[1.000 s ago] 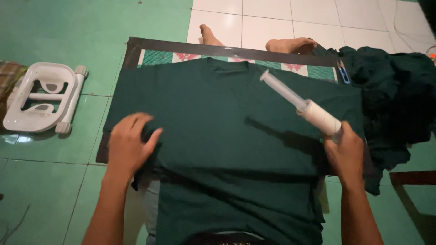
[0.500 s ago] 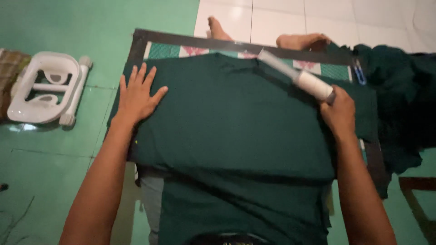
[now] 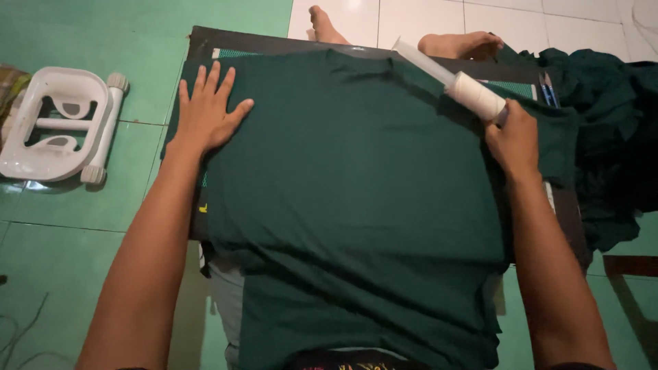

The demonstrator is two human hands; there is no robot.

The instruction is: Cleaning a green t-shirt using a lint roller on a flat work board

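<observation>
So the t-shirt [image 3: 356, 199] is spread flat on top of a board [image 3: 247, 42] on the floor, hem end hanging toward the camera. Left hand [image 3: 205, 113] sits on the shirt's left shoulder area, right hand [image 3: 514, 137] on the right side with a lint roller [image 3: 456, 81] lying across the upper right corner. Two bare feet [image 3: 459, 44] just behind the board. Plastic stool [image 3: 58, 123] tipped over well off to the left, pile of clothes [image 3: 610, 137] on the right, pens [image 3: 548, 89] between pile and roller.

A dark green shirt [image 3: 356, 192] lies flat and spread out over a dark board; a white roller [image 3: 473, 94] with a long pale handle lies slanted on its top right part.
</observation>
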